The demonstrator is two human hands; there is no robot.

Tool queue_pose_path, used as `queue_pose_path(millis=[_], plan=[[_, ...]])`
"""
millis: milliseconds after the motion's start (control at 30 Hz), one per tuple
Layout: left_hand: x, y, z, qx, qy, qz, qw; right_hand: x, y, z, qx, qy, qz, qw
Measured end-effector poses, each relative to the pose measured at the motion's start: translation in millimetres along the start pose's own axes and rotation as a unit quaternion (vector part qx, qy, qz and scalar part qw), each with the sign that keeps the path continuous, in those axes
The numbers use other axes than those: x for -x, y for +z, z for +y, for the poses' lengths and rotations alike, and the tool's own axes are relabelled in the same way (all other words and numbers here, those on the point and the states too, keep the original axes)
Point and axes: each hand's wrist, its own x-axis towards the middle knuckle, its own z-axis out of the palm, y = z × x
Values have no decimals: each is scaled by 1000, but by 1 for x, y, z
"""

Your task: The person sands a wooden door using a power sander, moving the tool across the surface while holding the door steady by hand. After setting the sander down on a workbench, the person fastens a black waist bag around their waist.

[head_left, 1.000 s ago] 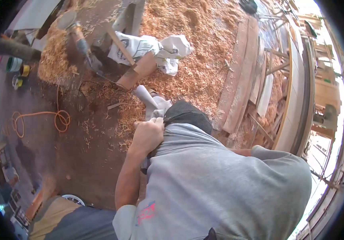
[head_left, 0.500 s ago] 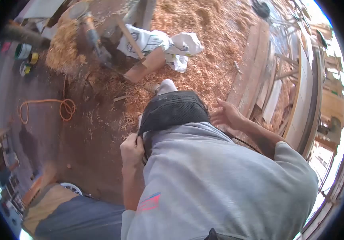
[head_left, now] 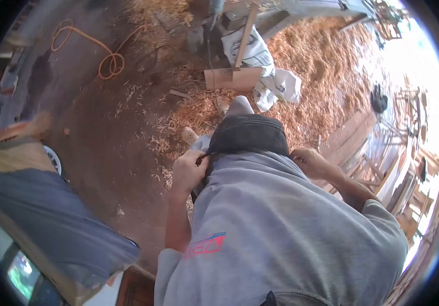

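Note:
A black mesh waist pouch point(head_left: 249, 135) lies across my waist, over the front of my grey T-shirt point(head_left: 280, 224). My left hand point(head_left: 189, 171) is closed at the pouch's left end, thumb and fingers pinched on its strap. At the opposite end my right hand point(head_left: 310, 162) has its fingers curled in against the pouch's side, where the strap runs; the fingertips are partly hidden. Below the pouch a knee and a shoe point(head_left: 190, 135) show above the shavings.
Wood shavings point(head_left: 321, 56) cover the ground ahead. A wooden piece point(head_left: 234, 79) lies by a white printed sack point(head_left: 254, 48). An orange cord point(head_left: 111, 65) loops at the left, above a dark cloth-covered thing point(head_left: 51, 209). Planks point(head_left: 347, 133) lie to the right.
My right hand has come from open beside the pouch to closed at its right end. My left hand stays on the strap. The view has turned, shifting the floor things rightward.

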Motion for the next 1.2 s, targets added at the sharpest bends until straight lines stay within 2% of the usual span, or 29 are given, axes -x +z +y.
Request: queue_pose_path(millis=[100, 133, 167, 200, 267, 333, 400, 433, 500, 533, 567, 600, 667, 700, 733, 767, 800, 867, 900, 967, 1000, 1067, 1200], plan=[[7, -6, 5, -1, -5, 6, 1000, -13, -7, 3, 69, -35, -10, 997], [9, -9, 7, -2, -9, 14, 1000, -19, -15, 10, 178, -140, 10, 974], [11, -12, 9, 22, -25, 10, 999, -27, -22, 12, 281, -240, 31, 929], [11, -14, 11, 46, -40, 5, 998, -38, -29, 11, 282, -243, 32, 928], [5, -19, 15, 72, -51, 8, 996, -67, -52, 5, 425, -387, 60, 816], [-2, -26, 19, 91, -60, 7, 994, -89, -73, -17, 432, -442, 49, 784], [-13, -27, 25, 47, -2, 13, 999, -102, -86, -50, 457, -486, 41, 744], [-17, -24, 27, 46, 1, 12, 999, -113, -85, -68, 461, -522, 39, 716], [-30, -18, 34, 86, 39, 32, 995, -139, -77, -102, 445, -561, 41, 697], [-35, -16, 40, 85, 40, 35, 995, -157, -68, -117, 452, -593, 43, 665], [-40, -15, 49, 127, -19, 22, 992, -174, -55, -130, 456, -626, 44, 631], [-43, -15, 54, 167, -78, 10, 983, -185, -40, -143, 454, -630, 45, 628], [-47, -13, 47, 143, -77, 20, 987, -198, -18, -164, 362, -703, 15, 611], [-49, -7, 34, 192, -89, 19, 977, -198, -16, -168, 362, -708, 12, 606], [-50, -2, 20, 244, -100, 19, 964, -197, -17, -172, 308, -695, 35, 649], [-46, 0, 11, 236, -101, 14, 967, -194, -17, -174, 252, -678, 53, 689], [-39, -4, 11, 243, -105, 25, 964, -187, -18, -174, 255, -682, 42, 684], [-25, -12, 13, 244, -88, 65, 963, -170, -26, -173, 219, -513, 84, 826], [-16, -17, 11, 254, -97, 77, 959, -163, -31, -172, 226, -518, 67, 823], [5, -28, -1, 247, -144, 145, 947, -152, -34, -173, 281, -456, -28, 844], [16, -32, -6, 254, -155, 150, 943, -150, -28, -178, 282, -456, -42, 843], [36, -41, -16, 304, -164, 113, 932, -145, -15, -186, 332, -422, -91, 839], [60, -51, -54, 330, -203, 83, 918, -150, 21, -208, 388, -455, -97, 795]])
